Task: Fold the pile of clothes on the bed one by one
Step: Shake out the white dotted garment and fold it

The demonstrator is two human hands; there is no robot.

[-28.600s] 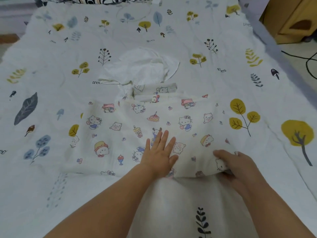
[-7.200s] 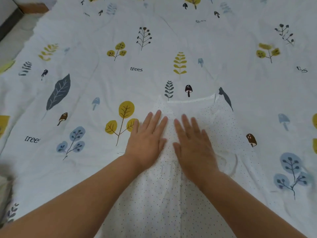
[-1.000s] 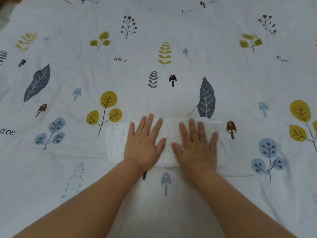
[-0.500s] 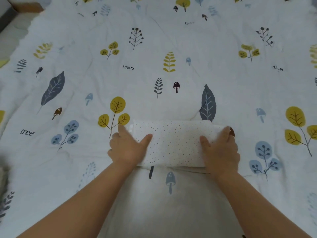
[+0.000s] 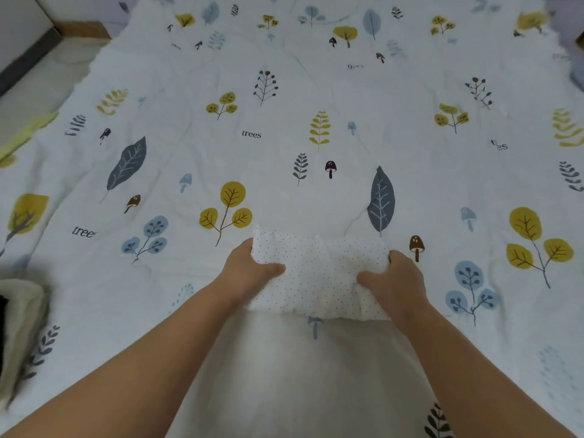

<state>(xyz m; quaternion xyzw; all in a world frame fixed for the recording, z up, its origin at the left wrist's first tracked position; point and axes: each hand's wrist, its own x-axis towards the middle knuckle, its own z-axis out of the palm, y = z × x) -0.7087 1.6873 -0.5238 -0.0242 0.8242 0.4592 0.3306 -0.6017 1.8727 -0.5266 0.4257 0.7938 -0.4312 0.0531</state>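
My left hand and right hand each grip an end of the folded dotted cloth on the bed.

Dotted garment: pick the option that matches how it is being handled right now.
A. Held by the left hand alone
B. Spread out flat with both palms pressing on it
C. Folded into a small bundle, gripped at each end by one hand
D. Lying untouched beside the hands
C: the dotted garment is a compact folded bundle, with the left hand gripping its left end and the right hand gripping its right end, over the bed cover.
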